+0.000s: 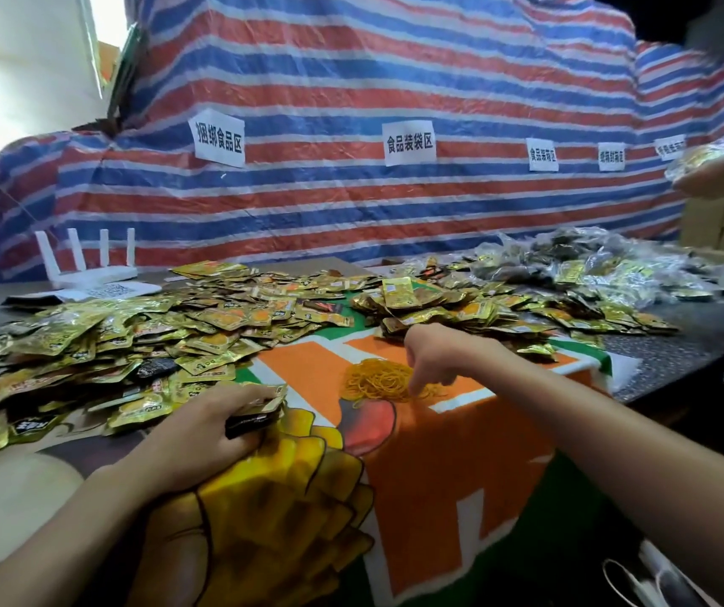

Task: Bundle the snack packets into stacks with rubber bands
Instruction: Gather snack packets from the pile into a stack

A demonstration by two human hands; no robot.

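- The left hand [215,424] grips a small stack of packets [263,405], fingers curled over its top, at the near edge of the loose pile.
- The right hand [434,365] points its fingertips down into the heap of rubber bands [377,378]. I cannot tell whether a band is pinched yet.
- The bands lie tangled together on the printed cloth [439,453], so a pull may well lift a clump rather than a single band.
- Only one hand holds the stack, and the foil looks slick. Easing that grip while a band is stretched over it could let the packets fan out or slide apart.
- Loose snack packets [154,335] cover the counter [666,357] to the left and behind, right up against the held stack, so a stray could get caught in the bundle.
- Far to the right, another person's hand [710,177] holds a filled bag, well apart from this work.
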